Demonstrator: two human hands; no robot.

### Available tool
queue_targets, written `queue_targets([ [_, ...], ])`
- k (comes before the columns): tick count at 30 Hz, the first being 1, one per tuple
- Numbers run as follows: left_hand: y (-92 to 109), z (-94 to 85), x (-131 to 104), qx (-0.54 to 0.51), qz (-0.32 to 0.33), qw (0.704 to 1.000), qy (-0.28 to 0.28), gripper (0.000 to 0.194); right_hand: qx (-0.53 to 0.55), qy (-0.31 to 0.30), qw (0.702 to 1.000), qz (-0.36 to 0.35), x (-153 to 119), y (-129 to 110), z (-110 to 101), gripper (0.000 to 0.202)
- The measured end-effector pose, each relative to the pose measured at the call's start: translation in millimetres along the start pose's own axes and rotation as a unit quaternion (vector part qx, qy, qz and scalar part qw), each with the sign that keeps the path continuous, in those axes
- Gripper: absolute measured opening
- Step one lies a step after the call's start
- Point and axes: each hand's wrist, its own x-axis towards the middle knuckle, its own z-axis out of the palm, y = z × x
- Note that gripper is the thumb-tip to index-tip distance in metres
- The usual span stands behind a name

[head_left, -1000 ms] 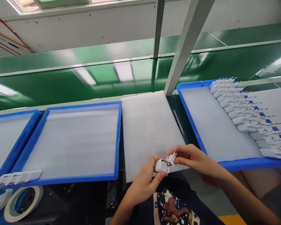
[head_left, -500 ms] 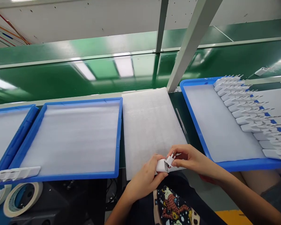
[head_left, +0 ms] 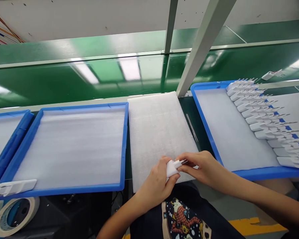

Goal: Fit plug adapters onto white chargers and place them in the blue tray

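L hand (head_left: 154,182) grips the plug (head_left: 171,169) by its white body, just over the mat's (head_left: 159,129) near edge; R hand (head_left: 209,167) pinches its pinned end. Main risk, IMO: pinned end goes in skewed or catches if R fingers push off-axis; also poss. bent pins from pressure there, or a slip/drop b/c grip's only fingertips. Can't tell if the join's fully closed. Pins pt to person's R & slightly away; long axis runs same way, near-L to far-R, body at L end. Mat lies on worktop (head_left: 193,109), btwn L tray (head_left: 124,142) & R tray (head_left: 206,126); R tray has rows of similar units (head_left: 262,134), pins R-ward. Another unit (head_left: 267,76) lies beyond, on green surface.
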Motion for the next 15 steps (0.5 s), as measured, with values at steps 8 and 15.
queue_targets([
  [8, 8, -5.9, 5, -0.002, -0.017, 0.998, 0.064, 0.023, 0.067, -0.006, 0.998, -0.018, 22, 0, -5, 0.010],
  [15, 1, -24.1, 7, -0.168, -0.058, 0.980, -0.087, 0.044, 0.165, 0.120, 0.979, 0.007, 22, 15, 12, 0.021],
])
